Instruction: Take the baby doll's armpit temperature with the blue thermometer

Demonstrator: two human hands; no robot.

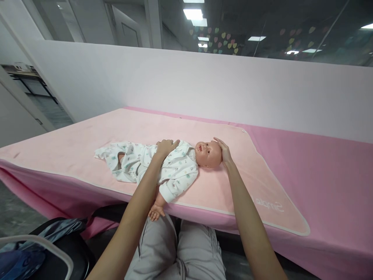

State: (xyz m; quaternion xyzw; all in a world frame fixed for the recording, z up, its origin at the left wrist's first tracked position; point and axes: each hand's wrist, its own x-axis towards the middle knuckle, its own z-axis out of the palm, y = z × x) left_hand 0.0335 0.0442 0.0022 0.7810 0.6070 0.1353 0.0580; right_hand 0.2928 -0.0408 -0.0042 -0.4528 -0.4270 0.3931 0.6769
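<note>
A baby doll (pixel 177 163) lies on its back, its head (pixel 208 154) to the right and its legs to the left. It wears a white, patterned top and trousers (pixel 131 165). My left hand (pixel 166 149) rests across the doll's belly, thumb apart from the fingers; the fingertips bend out of sight over the far side. Against the crown of the head, my right hand (pixel 224 151) is cupped with its fingers stretched out. The doll's near arm reaches toward me, its small hand (pixel 156 212) over the table edge. Its far arm is mostly hidden.
Beneath the doll, a peach mat (pixel 96 126) with a pale border covers part of a pink cloth (pixel 320 182) on the table. A white wall (pixel 204 85) stands along the back. At lower left is a dark chair (pixel 72 249) with blue fabric on it.
</note>
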